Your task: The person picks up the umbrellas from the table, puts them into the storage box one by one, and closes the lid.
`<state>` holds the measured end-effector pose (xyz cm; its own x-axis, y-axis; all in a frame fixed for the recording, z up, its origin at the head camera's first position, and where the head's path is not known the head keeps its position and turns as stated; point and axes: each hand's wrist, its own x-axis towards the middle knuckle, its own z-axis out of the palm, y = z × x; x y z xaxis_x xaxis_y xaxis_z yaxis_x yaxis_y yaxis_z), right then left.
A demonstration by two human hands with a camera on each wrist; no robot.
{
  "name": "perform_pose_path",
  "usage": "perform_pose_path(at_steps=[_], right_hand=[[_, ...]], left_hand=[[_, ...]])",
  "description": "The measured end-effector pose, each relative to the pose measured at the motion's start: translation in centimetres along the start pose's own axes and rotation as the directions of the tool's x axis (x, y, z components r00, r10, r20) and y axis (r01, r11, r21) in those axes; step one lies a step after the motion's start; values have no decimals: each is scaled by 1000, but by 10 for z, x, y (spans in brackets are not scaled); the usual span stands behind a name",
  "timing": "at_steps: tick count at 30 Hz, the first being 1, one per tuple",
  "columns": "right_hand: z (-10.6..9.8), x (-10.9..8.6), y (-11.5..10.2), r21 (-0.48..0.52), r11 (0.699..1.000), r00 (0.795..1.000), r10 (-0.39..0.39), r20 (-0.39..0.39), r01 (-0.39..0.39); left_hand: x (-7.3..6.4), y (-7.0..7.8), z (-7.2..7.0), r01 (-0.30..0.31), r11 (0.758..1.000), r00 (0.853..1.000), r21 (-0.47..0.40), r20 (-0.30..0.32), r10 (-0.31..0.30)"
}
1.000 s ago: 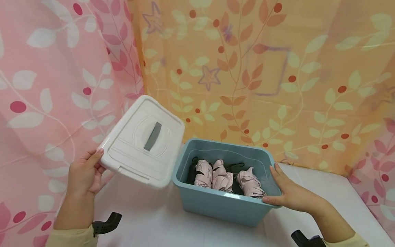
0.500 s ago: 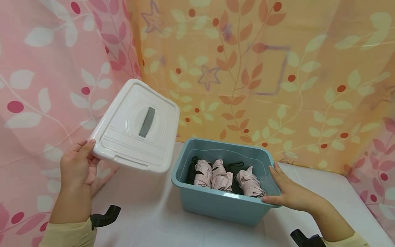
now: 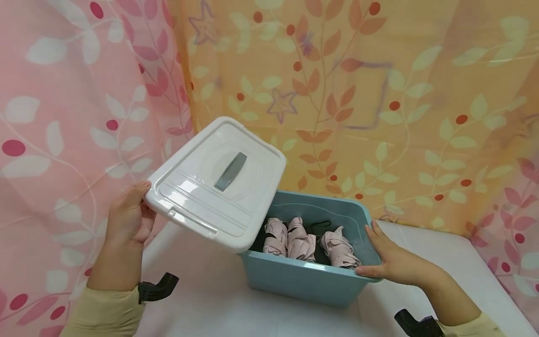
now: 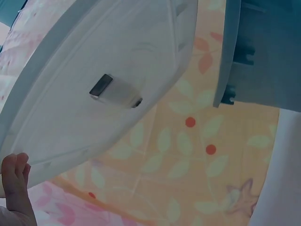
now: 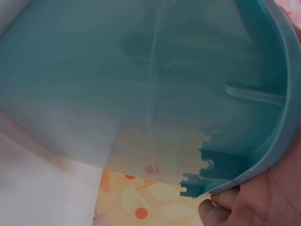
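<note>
My left hand (image 3: 128, 215) grips the left corner of a white plastic lid (image 3: 193, 187) with a grey handle (image 3: 230, 171). The lid is tilted, and its right part overlaps the left end of a blue storage box (image 3: 303, 281) in the head view. The left wrist view shows the lid's underside (image 4: 113, 56). My right hand (image 3: 400, 260) holds the box's right end, thumb at the near corner and fingers along the rim (image 5: 277, 146). Inside lie three folded pale pink umbrellas (image 3: 301, 241) beside dark items with a cord loop (image 3: 321, 224); the lid hides the left end.
The box stands on a white-covered table (image 3: 202, 281). A yellow leaf-print curtain (image 3: 337, 93) hangs close behind it, and a pink one (image 3: 63, 117) closes off the left side. Black camera mounts (image 3: 157, 288) sit on both wrists.
My left hand first raised the lid and moved it slightly left, then brought it right, over the left end of the box. My right hand and the box have hardly moved.
</note>
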<state>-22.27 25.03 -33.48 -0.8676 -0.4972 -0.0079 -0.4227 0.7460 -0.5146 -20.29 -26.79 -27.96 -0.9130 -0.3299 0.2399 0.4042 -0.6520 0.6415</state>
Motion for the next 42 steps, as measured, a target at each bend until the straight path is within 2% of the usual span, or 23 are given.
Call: perform_pose_path(at_steps=[4,8,13,17,21,25,28,32,37,42], right_hand=[[-1,0,0,-7,1000,1000,7,11,-7],[-2,1,0,-5,1000,1000,6,14,-6],[-4,4,-1,-35,999,1000,5,23,-4],[-17,9,-4,-55,998,999,27,43,-25],[-40,20,-3,-80,996,998,22,-57,-27],[-67,35,-2,-106,992,979,42,-199,-65],[-85,50,-1,-61,994,968,78,-239,-95],[-100,68,6,58,993,970,112,-214,-102],[-105,85,16,175,976,978,154,-143,-128],[-105,95,24,304,951,983,111,-144,-63]], left_hand=[[3,-12,13,13,999,998,49,61,-16],[6,-25,23,31,994,995,107,90,-41],[8,-40,34,74,987,993,141,78,-85],[10,-48,44,95,983,992,157,65,-106],[10,-54,53,101,982,991,162,74,-114],[9,-59,61,94,980,990,175,86,-110],[8,-62,65,101,974,988,202,95,-122],[6,-68,71,116,960,985,254,96,-144],[4,-74,77,106,961,982,257,125,-141],[0,-76,83,98,966,976,238,167,-140]])
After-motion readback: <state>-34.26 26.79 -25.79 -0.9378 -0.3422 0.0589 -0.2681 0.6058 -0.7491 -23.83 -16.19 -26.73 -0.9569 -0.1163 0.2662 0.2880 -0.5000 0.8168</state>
